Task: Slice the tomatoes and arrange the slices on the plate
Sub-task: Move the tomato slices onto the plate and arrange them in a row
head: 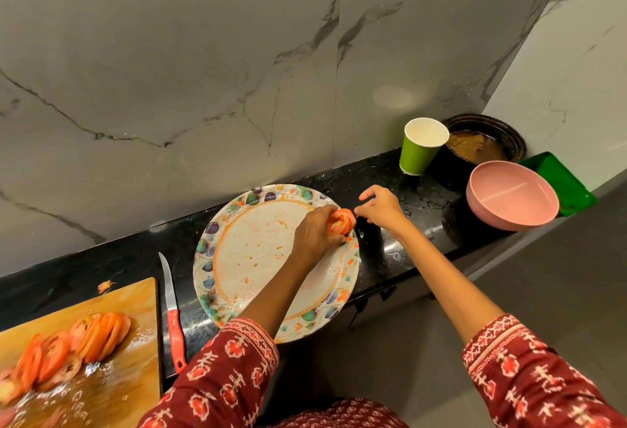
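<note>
Black stone countertop (390, 258) runs from lower left to upper right across my view, backed by grey veined wall panels (169, 71). On it I see the floral-rimmed plate (217, 237), its centre bare apart from juice specks, its near edge overhanging the counter lip. At lower left lies the wooden cutting board (129, 376), wet, carrying fanned tomato slices (68, 346) that stand on edge in a row trending from lower left to upper right. A pink bowl (512, 198) sits at the far right, touching a green tray (559, 176) behind it, near a dark pot (488, 142) and a green paper cup (422, 146). Between board and plate I see the knife (173, 312), its long axis running almost straight away from me, red handle near, blade tip pointing to the wall. My left hand (315, 234) grips a stack of tomato slices (342, 222) over the plate's right rim, cut faces turned toward the right. My right hand (380, 207) hovers just beside that stack, fingers loosely spread and holding nothing, fingertips nearly touching the slices. A small tomato scrap (105, 286) lies on the counter beyond the board
</note>
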Available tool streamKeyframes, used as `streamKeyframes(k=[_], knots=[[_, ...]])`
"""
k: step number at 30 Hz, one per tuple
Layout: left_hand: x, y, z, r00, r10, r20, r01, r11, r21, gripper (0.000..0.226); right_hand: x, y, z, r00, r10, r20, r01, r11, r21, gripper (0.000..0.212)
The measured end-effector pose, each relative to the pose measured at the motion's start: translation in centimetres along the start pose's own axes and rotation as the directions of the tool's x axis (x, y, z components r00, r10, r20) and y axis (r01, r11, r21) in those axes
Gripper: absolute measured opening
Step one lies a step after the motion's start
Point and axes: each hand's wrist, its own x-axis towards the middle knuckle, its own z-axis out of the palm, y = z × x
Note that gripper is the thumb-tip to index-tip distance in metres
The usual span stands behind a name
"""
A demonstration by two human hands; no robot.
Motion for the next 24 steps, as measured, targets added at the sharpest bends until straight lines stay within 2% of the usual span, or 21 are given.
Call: streamKeyframes(k=[3, 9, 13, 16, 24], knots=[[-0.2, -0.2, 0.1, 1.000, -0.006, -0.010, 0.006, 1.000, -0.019, 0.067, -0.1, 0.2, -0.5, 0.998, -0.067, -0.002, 0.067, 0.996, 0.059, 0.020], [-0.1, 0.0, 0.4, 0.999, -0.014, -0.035, 0.013, 0.999, -0.051, 0.063, -0.9, 0.3, -0.3, 0.937, -0.218, 0.273, 0.227, 0.974, 0.000, 0.050], [-0.2, -0.2, 0.4, 0.999, -0.026, -0.029, 0.024, 0.998, -0.060, 0.071, -1.0, 0.5, 0.0, 0.891, -0.332, 0.310, 0.397, 0.901, -0.175, 0.068], [-0.3, -0.8, 0.1, 0.999, -0.032, -0.021, 0.030, 0.997, -0.074, 0.073, -0.9, 0.6, 0.2, 0.845, -0.407, 0.346, 0.502, 0.827, -0.253, 0.071], [-0.8, -0.8, 0.3, 0.999, 0.011, -0.035, -0.014, 0.996, -0.090, 0.068, -1.2, 0.5, 0.6, 0.808, -0.482, 0.338, 0.582, 0.745, -0.327, 0.073]])
